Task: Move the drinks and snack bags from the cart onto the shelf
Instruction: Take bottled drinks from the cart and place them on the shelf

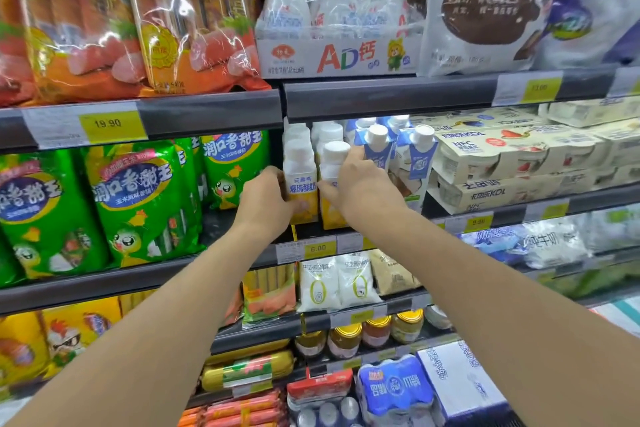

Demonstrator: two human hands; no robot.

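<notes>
Two white-capped drink bottles with yellow-and-white labels stand side by side at the front of the middle shelf (304, 230). My left hand (266, 199) wraps around the left bottle (301, 180) from its left side. My right hand (360, 184) grips the right bottle (334, 158), covering most of its label. More bottles of the same kind stand behind them. The cart is out of view.
Blue-and-white cartons (417, 163) stand just right of the bottles, then cream yogurt packs (512, 163). Green sausage bags (138, 201) fill the shelf to the left. A boxed bottle multipack (339, 55) sits above; white pouches (332, 282) and jars (377, 329) sit below.
</notes>
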